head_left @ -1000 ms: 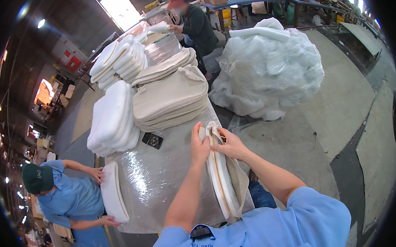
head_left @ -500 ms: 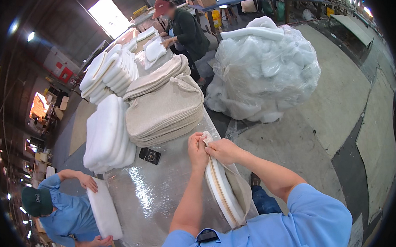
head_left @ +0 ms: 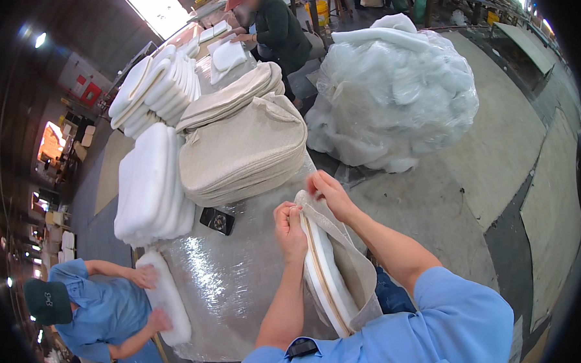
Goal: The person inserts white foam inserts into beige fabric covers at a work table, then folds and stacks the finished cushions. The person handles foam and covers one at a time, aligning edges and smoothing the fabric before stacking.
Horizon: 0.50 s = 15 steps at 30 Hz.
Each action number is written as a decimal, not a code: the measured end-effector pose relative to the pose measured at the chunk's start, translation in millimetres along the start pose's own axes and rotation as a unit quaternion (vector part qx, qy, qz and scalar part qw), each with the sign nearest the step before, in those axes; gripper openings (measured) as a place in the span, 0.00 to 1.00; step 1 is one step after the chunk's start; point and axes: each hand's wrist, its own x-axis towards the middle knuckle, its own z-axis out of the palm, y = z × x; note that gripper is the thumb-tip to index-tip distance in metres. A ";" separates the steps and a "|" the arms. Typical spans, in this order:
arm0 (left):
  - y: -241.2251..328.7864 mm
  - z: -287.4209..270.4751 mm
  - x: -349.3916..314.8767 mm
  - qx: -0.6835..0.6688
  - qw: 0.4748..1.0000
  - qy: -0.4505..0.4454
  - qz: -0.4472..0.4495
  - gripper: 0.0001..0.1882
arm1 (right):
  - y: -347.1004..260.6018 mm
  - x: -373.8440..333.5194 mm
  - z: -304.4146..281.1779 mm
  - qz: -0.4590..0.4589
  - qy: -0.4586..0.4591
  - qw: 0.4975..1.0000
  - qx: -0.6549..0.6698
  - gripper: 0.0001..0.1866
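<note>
A long white foam cushion with a tan strip along its middle stands on edge at the table's right side. A beige fabric cover lies partly around it and gapes on the right. My left hand is closed on the cover near its far end, at the cushion's tip. Just beyond that end, my right hand is raised beside the cover's far corner. Its fingers are loosely bent and apart, the tips slightly blurred, and I see nothing held in them.
A stack of beige covers and white pads stand farther up the plastic-covered table, near a black phone. At left a co-worker handles a white pad. Another person sits beyond. A plastic-wrapped white bundle is at right.
My right hand has come off the cover's far end and lifted away. The cover gapes wider beside the cushion. The co-worker at left now has both hands on the pad's face.
</note>
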 end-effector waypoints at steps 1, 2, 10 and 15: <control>-1.8 -5.9 0.0 0.015 1.000 -0.001 0.002 0.10 | 0.0 14.1 21.7 0.029 0.049 0.998 0.039 0.20; -2.0 -11.4 -2.9 -0.092 0.995 -0.003 -0.039 0.11 | 2.2 24.7 22.4 0.036 -0.023 0.999 -0.019 0.18; -44.2 -119.1 -139.8 0.116 0.922 -0.018 -0.368 0.23 | -8.2 5.8 -106.8 0.239 0.038 0.970 -0.031 0.22; -24.8 -142.2 -235.4 0.010 0.873 -0.019 -0.488 0.21 | 3.9 -83.6 -161.4 0.325 0.091 0.939 -0.070 0.21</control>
